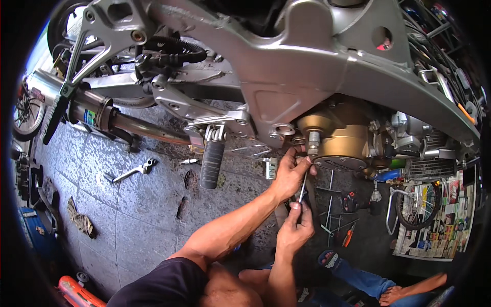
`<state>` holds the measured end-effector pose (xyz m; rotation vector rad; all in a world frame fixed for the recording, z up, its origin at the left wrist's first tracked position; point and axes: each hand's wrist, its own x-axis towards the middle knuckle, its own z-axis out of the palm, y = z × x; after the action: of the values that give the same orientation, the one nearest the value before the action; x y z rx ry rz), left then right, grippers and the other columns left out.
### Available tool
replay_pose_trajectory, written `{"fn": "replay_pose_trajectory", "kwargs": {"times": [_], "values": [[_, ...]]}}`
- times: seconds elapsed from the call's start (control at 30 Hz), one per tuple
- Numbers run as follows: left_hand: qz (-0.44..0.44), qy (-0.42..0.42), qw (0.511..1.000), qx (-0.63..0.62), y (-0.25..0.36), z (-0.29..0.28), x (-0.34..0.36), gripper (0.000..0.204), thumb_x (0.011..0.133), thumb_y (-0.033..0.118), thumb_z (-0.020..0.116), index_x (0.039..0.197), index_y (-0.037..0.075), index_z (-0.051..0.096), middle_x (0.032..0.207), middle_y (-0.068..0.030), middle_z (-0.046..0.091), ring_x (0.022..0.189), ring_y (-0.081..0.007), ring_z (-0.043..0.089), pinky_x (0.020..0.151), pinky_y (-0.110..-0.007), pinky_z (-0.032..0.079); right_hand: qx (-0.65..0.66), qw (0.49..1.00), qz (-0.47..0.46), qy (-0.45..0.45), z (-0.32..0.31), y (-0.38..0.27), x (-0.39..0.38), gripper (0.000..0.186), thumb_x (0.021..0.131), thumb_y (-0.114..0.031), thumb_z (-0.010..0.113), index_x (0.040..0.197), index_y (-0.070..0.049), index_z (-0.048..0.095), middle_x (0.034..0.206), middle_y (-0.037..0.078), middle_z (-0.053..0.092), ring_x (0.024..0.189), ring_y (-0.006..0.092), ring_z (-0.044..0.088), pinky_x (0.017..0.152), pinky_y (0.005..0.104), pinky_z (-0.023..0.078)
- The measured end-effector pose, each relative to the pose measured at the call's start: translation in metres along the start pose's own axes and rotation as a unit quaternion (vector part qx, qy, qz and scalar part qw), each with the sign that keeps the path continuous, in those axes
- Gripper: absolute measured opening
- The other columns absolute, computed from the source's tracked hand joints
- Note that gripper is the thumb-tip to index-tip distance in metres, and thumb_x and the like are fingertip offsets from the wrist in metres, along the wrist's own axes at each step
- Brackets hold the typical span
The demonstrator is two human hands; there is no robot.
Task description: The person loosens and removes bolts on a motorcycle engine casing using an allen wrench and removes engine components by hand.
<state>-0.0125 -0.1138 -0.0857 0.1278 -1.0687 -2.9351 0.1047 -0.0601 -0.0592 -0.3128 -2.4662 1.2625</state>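
My left hand (290, 173) reaches up to a small silver fitting (313, 142) at the left edge of the gold engine cover (341, 137) of a motorcycle, its fingers pinching the top of a thin metal tool shaft (303, 187). Just below, my right hand (295, 226) grips the lower handle end of the same tool, which stands almost upright between the two hands. The silver frame (286, 77) arches above both hands.
A black footpeg (211, 163) hangs left of my hands, with the exhaust pipe (128, 125) further left. A loose lever (134, 171) and a rag (81, 220) lie on the stone floor. Rods and pliers (340, 222), spread newspapers (434, 227) and another person's bare foot (409, 290) are at right.
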Motion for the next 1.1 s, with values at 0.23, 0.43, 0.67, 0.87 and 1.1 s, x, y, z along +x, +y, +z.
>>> {"fn": "replay_pose_trajectory", "kwargs": {"times": [0.23,0.43,0.67,0.87,1.1], "values": [[-0.092,-0.067,0.993,-0.036,0.011,-0.011,0.003,0.033,0.094,0.015,0.055,0.118,-0.003,0.043,0.076,-0.0053,0.064,0.067,-0.0087,0.057,0.062,-0.021,0.045,0.723,0.542,0.382,-0.193,-0.006,-0.013,0.016,0.033,0.098,-0.028,0.048,0.117,-0.003,0.056,0.067,0.002,0.058,0.046,0.0092,0.047,0.044,0.0220,0.040],[-0.046,-0.043,0.998,-0.021,-0.009,-0.013,0.008,0.032,0.092,0.011,0.056,0.118,-0.002,0.041,0.076,-0.0057,0.064,0.066,-0.0106,0.059,0.061,-0.023,0.048,0.441,0.852,0.284,-0.004,0.003,-0.021,0.001,0.042,0.097,-0.040,0.049,0.111,-0.001,0.057,0.070,0.004,0.062,0.049,0.0098,0.048,0.047,0.0229,0.038],[-0.025,-0.040,0.999,-0.015,-0.004,-0.014,0.008,0.023,0.090,0.007,0.055,0.109,0.000,0.045,0.076,-0.0057,0.066,0.065,-0.0103,0.059,0.061,-0.023,0.047,0.696,0.582,0.392,-0.150,-0.005,0.011,0.011,0.034,0.099,-0.033,0.045,0.100,-0.003,0.061,0.056,-0.003,0.049,0.043,0.0076,0.042,0.046,0.0228,0.036],[-0.073,-0.024,0.997,-0.003,-0.001,-0.012,0.005,0.012,0.089,0.013,0.060,0.098,0.005,0.058,0.073,-0.0035,0.063,0.057,-0.0099,0.054,0.051,-0.021,0.041,0.497,0.787,0.356,-0.078,0.009,0.000,-0.001,0.029,0.097,-0.032,0.051,0.091,-0.004,0.058,0.063,0.002,0.054,0.048,0.0115,0.044,0.048,0.0271,0.037],[-0.064,-0.040,0.997,-0.031,0.005,0.001,0.003,0.011,0.091,0.015,0.058,0.096,0.006,0.057,0.071,-0.0036,0.063,0.049,-0.0070,0.047,0.043,-0.020,0.035,0.049,0.996,0.044,0.054,0.004,-0.007,-0.001,0.026,0.095,-0.016,0.052,0.116,-0.002,0.060,0.076,0.010,0.068,0.060,0.0177,0.063,0.058,0.0305,0.049]]}}
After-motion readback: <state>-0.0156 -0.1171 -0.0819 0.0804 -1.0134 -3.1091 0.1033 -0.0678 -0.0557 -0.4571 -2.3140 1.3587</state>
